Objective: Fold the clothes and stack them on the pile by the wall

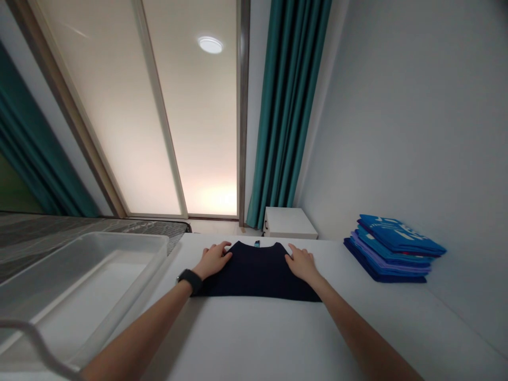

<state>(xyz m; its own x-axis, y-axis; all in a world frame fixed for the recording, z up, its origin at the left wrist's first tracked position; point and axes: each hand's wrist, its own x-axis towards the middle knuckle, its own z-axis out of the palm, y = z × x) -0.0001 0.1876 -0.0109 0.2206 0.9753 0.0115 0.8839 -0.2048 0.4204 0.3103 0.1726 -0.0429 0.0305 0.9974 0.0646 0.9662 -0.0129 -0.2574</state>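
A dark navy shirt (pixel 257 272) lies flat on the white table (pixel 254 338), folded so that its neckline and small label point away from me. My left hand (pixel 213 259), with a dark watch on the wrist, rests at the shirt's far left corner, fingers spread. At the far right corner, my right hand (pixel 300 261) touches the cloth with its fingers apart. Both palms face down, and neither hand visibly grips the fabric.
To the right, against the wall, stands a stack of folded clothes (pixel 392 248) in blues and purple. A translucent plastic bin (pixel 159 248) is at the left. Beyond the table are a white cabinet (pixel 289 222), a green curtain (pixel 291 106) and frosted sliding doors (pixel 198 132).
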